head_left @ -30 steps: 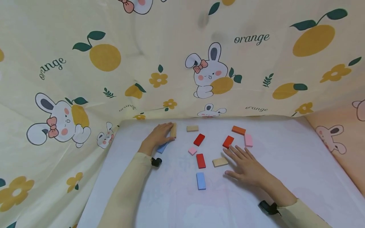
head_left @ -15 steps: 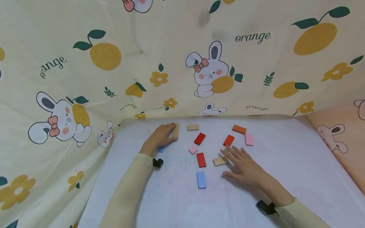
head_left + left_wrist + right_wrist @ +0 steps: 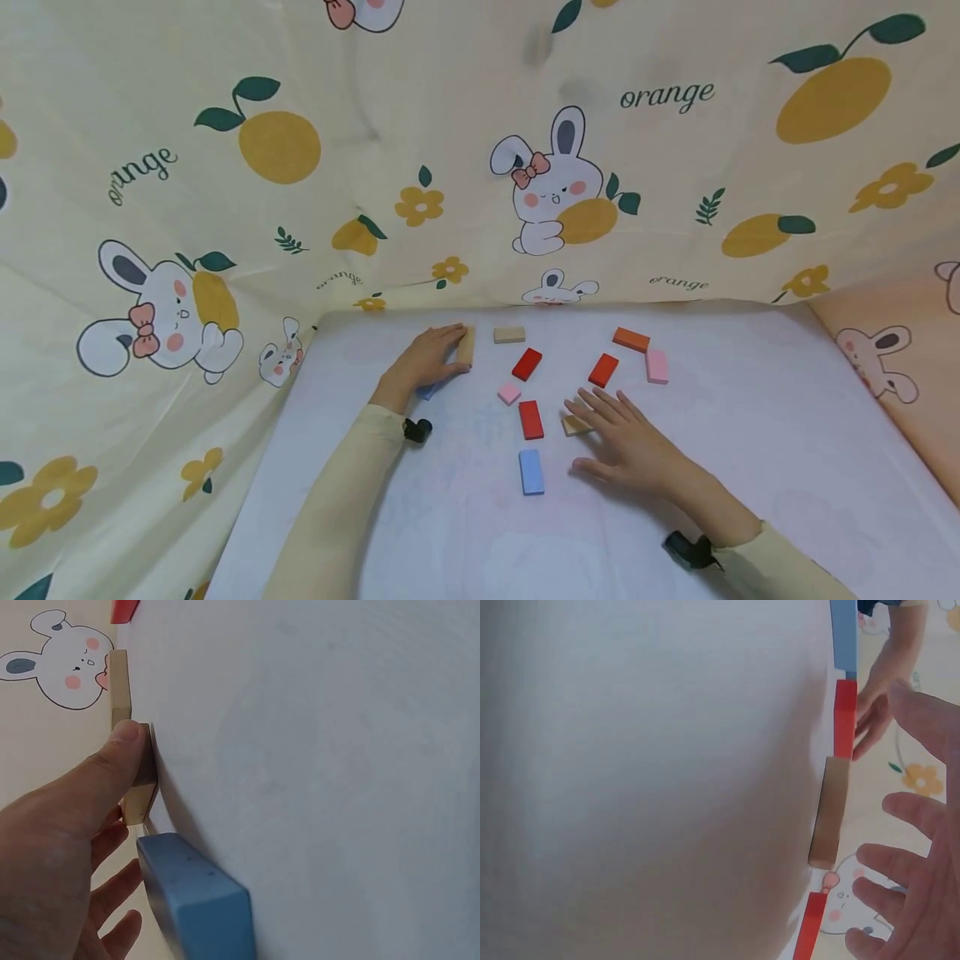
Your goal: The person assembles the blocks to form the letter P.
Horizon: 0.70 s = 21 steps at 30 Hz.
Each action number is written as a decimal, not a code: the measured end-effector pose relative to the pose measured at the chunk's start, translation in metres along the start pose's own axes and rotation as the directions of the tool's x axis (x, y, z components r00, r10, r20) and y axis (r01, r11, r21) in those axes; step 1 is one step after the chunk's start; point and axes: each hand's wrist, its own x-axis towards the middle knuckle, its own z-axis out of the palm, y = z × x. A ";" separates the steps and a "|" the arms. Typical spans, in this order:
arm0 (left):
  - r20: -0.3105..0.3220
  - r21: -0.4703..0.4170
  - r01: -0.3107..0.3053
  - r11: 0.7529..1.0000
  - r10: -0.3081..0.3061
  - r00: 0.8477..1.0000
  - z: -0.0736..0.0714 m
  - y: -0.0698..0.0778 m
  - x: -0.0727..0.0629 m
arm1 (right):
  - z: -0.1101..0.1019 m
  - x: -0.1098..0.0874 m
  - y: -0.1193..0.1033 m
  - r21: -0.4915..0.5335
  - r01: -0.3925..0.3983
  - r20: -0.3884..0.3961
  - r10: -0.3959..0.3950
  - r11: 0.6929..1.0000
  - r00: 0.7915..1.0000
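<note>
At the far left of the white table (image 3: 450,542), the left hand (image 3: 427,357) is pinching a wooden block (image 3: 467,348) narrowly between thumb and fingers, while a blue block (image 3: 426,392) is lying just on the near side, partly hidden beneath that hand. Farther right, the right hand (image 3: 630,446) is hovering with fingers spread wide, partly covering a second wooden block (image 3: 575,426). A red block (image 3: 531,419) is lying to the left of that one, and another blue block (image 3: 531,472) is lying nearer.

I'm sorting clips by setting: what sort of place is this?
Probably an indoor tabletop workspace screened off with fabric: printed cloth hangs behind and beside a white surface, where small coloured blocks lie.
</note>
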 end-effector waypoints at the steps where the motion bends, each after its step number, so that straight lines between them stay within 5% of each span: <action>1: 0.000 -0.001 0.000 1.000 0.000 1.000 0.000 0.000 0.000 | 0.001 0.000 -0.001 0.002 0.002 -0.001 -0.002 1.000 1.000; 12: 0.000 -0.018 0.008 1.000 -0.008 1.000 0.005 -0.003 -0.004 | 0.006 0.000 -0.006 -0.011 0.019 0.015 -0.019 1.000 1.000; 21: -0.038 -0.103 -0.025 0.994 0.021 0.999 0.005 -0.023 -0.033 | 0.007 0.000 -0.014 -0.024 0.039 0.041 -0.038 0.999 0.998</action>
